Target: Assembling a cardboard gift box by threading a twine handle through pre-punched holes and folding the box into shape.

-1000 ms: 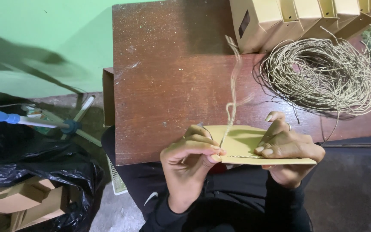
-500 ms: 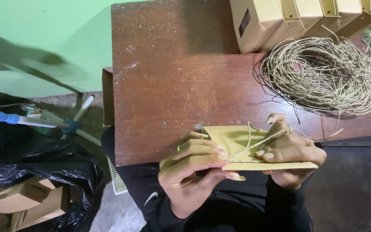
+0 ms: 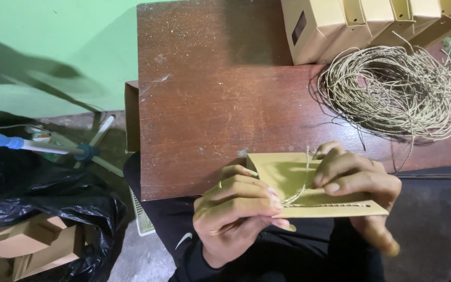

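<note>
One flat tan paper bag [image 3: 288, 180], thin twine [image 3: 301, 193] perhaps threaded through.

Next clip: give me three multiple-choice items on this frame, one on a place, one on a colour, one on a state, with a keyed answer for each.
1. Where does the bundle of twine lie?
A. on the floor
B. on the wooden table
C. in the black bag

2. What colour is the wall?
A. green
B. white
C. blue

3. How is the flat paper bag held?
A. by neither hand
B. by one hand
C. between left hand and right hand

Answers: B, twine rests on the tabletop; A, the wall is green; C, both hands grip it.
</note>
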